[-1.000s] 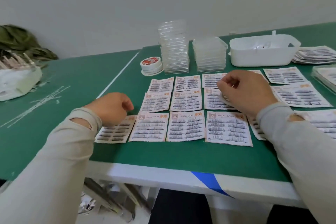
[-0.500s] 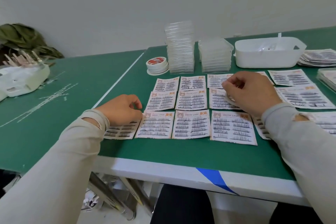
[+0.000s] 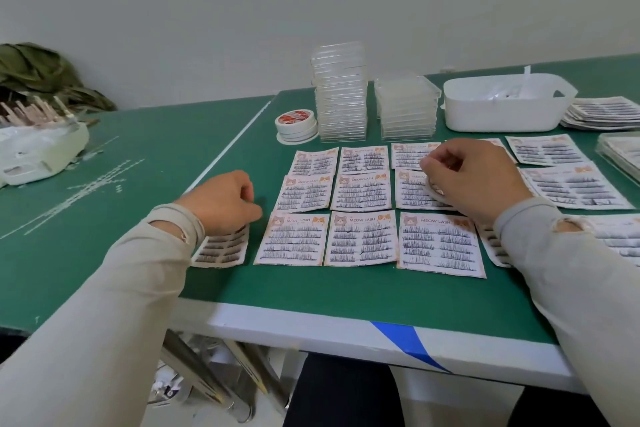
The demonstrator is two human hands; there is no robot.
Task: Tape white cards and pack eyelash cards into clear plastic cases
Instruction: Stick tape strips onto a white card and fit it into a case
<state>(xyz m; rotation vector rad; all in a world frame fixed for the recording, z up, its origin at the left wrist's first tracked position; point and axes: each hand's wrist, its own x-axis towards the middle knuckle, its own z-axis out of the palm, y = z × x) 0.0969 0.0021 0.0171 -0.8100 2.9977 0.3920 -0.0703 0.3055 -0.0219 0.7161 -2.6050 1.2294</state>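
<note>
Eyelash cards (image 3: 362, 240) are lying in rows on the green table (image 3: 339, 291). Left hand (image 3: 221, 203) is resting with fingers curled over the leftmost card (image 3: 221, 250); whether it is gripping the card cannot be told. Right hand (image 3: 474, 180) is holding a white tape roll (image 3: 437, 191) over the middle cards. Clear cases (image 3: 341, 94) are standing stacked behind, beside tape rolls (image 3: 297, 123).

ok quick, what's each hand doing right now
Left hand: fingers curled, resting on an eyelash card, holding nothing visible.
Right hand: holds a tape roll.
</note>
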